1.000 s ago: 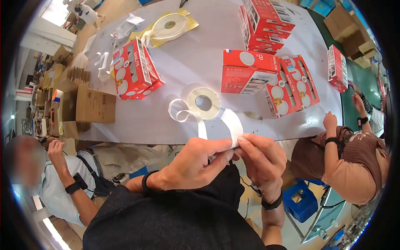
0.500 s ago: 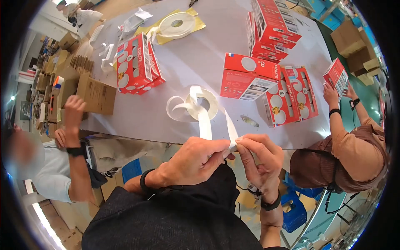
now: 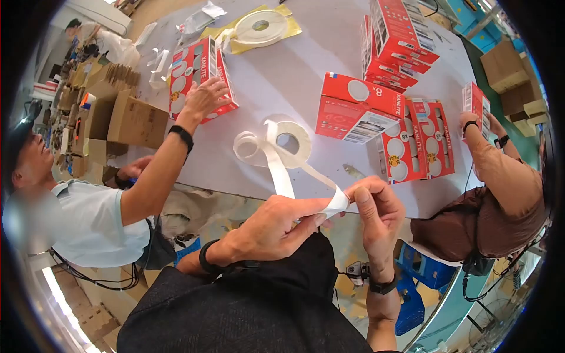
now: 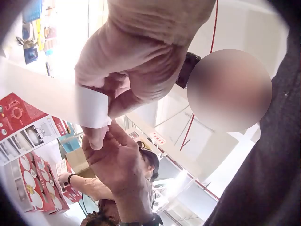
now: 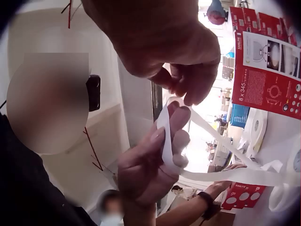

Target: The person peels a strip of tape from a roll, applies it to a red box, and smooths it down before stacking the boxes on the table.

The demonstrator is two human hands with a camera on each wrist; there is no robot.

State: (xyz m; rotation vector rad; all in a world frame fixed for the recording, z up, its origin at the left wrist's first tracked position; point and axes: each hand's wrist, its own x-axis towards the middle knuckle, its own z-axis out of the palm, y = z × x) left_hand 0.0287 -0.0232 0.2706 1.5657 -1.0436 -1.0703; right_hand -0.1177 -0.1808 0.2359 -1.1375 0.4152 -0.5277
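Observation:
In the head view, my left hand pinches a strip of white tape between thumb and forefinger, close over the table's front edge. My right hand has its curled fingers and thumb at the bend of the same tape, facing the left fingertips. From the bend, a narrower length runs back toward a white tape roll lying flat on the table. Loose curls of tape lie over the roll's left side. In the right wrist view the right fingertips meet the top of the tape loop, while the left hand grips lower down.
Red bulb boxes stand right on the table, with more stacked behind. A larger tape roll lies on yellow paper at the back. Left, another person's hand touches red boxes; right, a person holds a red box.
My right hand has shifted slightly right with its thumb raised, and the tape's bend follows. The person at left has reached onto the red boxes; the one at right has picked up a box.

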